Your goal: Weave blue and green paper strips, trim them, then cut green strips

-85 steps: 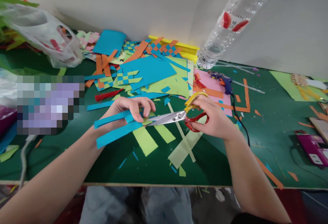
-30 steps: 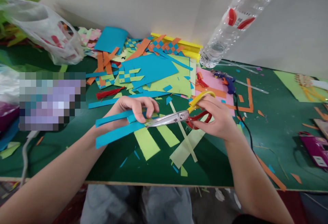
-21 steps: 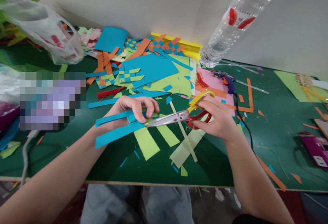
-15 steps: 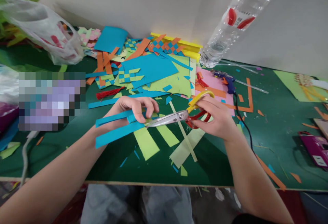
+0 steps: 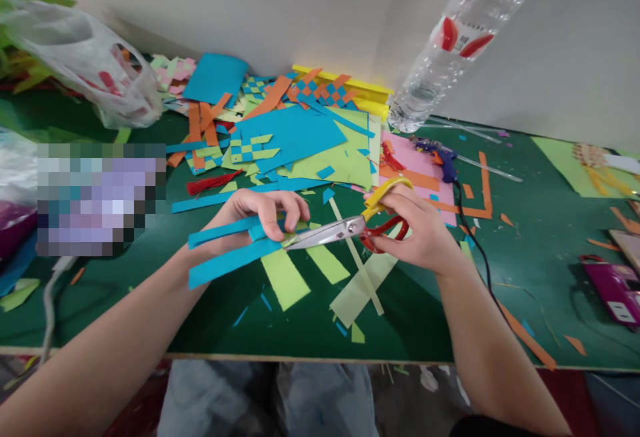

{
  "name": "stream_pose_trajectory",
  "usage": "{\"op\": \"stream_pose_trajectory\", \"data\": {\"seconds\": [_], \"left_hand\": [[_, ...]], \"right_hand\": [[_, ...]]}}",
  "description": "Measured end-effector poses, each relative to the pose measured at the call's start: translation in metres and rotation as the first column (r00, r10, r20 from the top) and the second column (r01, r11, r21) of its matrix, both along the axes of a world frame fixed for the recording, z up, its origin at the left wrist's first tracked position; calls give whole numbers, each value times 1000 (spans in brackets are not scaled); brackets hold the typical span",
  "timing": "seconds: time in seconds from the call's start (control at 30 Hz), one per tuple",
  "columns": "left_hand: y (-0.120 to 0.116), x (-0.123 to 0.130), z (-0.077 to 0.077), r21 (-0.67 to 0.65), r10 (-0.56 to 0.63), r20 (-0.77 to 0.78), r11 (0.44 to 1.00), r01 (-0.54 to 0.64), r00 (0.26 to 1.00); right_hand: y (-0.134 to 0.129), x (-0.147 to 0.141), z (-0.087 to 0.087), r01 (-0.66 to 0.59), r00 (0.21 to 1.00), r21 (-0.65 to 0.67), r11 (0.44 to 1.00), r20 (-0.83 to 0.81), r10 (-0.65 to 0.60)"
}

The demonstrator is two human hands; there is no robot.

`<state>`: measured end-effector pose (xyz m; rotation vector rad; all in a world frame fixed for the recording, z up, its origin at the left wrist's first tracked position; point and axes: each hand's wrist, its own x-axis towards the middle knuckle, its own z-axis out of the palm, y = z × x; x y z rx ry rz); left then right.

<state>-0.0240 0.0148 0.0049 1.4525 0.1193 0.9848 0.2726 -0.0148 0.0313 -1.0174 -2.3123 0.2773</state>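
Note:
Between its thumb and fingers my left hand [image 5: 273, 213] pinches a small weave of blue and light-green paper strips [image 5: 237, 261]. Two blue ends reach out to the left and two green ends point down toward me; the woven middle is mostly covered by the fingers. My right hand [image 5: 420, 227] is closed through the handles of a pair of scissors [image 5: 353, 227], one handle yellow and one red. Its blade tips lie against the weave beside my left fingers. Below the blades, a pale green strip [image 5: 357, 297] and a narrower strip [image 5: 357, 260] cross on the table.
Blue and green paper sheets [image 5: 295, 133], woven pieces and a red tassel [image 5: 213, 182] lie behind my hands. A water bottle [image 5: 445, 57] stands at the back right, near a blue glue gun [image 5: 447, 163] with a black cord. A white plastic bag [image 5: 110, 83] sits back left.
The scissors and both hands have hardly moved. The weave stays in my left hand, with the blade tips still against it.

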Motion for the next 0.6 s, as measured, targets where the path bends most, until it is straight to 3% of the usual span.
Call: {"op": "stream_pose_trajectory", "data": {"seconds": [0.6], "left_hand": [[2, 1, -1, 70, -27, -26, 997, 29, 999]], "right_hand": [[1, 0, -2, -35, 999, 94, 995, -2, 35]]}}
